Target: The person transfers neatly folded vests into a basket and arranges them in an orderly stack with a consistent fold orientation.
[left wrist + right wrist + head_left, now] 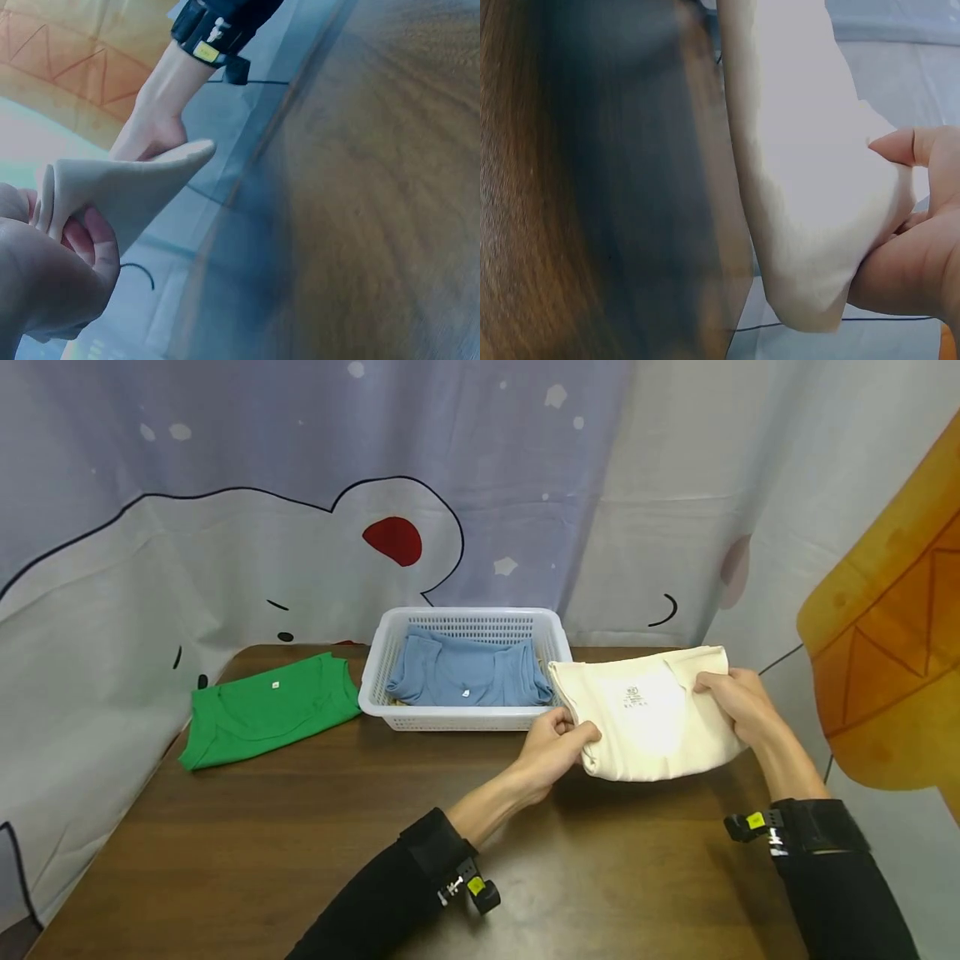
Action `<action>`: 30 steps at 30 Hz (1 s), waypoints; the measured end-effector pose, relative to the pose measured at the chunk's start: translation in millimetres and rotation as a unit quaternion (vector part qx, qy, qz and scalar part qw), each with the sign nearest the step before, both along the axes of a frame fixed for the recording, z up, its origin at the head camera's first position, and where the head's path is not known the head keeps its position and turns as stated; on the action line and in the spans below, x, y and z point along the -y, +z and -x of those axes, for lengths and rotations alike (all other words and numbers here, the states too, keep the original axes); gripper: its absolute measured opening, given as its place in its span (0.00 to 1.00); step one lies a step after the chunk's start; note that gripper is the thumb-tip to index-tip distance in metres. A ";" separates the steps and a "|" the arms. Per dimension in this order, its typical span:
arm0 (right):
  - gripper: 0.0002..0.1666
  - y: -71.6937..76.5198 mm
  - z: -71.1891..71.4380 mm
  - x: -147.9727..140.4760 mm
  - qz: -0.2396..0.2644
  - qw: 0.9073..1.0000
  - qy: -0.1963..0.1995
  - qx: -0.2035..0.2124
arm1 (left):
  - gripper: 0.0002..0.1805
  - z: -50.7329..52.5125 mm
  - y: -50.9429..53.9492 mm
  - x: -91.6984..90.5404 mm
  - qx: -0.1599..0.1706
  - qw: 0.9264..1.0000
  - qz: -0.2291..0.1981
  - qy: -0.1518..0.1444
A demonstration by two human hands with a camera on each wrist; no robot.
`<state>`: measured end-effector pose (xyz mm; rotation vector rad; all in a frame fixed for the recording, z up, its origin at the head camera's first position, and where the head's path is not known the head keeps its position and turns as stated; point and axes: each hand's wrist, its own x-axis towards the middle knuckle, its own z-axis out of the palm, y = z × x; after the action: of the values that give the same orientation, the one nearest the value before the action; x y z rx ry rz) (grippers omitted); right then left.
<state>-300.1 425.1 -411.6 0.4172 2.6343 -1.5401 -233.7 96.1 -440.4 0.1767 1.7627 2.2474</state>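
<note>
A folded cream shirt (pixel 652 718) with a small printed neck label hangs between my two hands, lifted off the table at the right. My left hand (pixel 557 745) pinches its left edge, thumb on top. At the opposite edge my right hand (pixel 738 700) grips the cloth between thumb and fingers. In the left wrist view the shirt (pixel 112 187) is seen edge-on, its layers bunched in the left hand (pixel 60 262). The right wrist view shows the shirt's (pixel 802 180) underside fold clear of the table, with the right hand (pixel 915 240) on its edge.
A white plastic basket (pixel 465 720) stands at the table's back, holding a folded blue shirt (pixel 468 672). Left of it lies a folded green shirt (pixel 273 710). A printed curtain (pixel 510 510) hangs behind the brown wooden table (pixel 300 835) and along its sides.
</note>
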 end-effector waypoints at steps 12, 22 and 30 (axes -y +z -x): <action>0.26 1.2 5.6 22.6 0.043 0.999 0.011 -0.001 | 0.05 17.7 2.3 36.1 -0.038 0.999 0.020 0.016; 0.23 3.0 8.3 35.9 0.058 0.998 0.030 0.002 | 0.10 26.9 -0.5 56.7 -0.042 0.998 0.020 0.035; 0.25 6.6 10.2 45.7 0.047 0.998 0.039 -0.002 | 0.08 28.4 3.1 68.6 -0.037 0.999 0.017 0.033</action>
<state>-310.3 379.5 -405.0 0.3035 2.5359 -1.6332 -262.1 27.5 -437.3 0.2006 1.8679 2.2827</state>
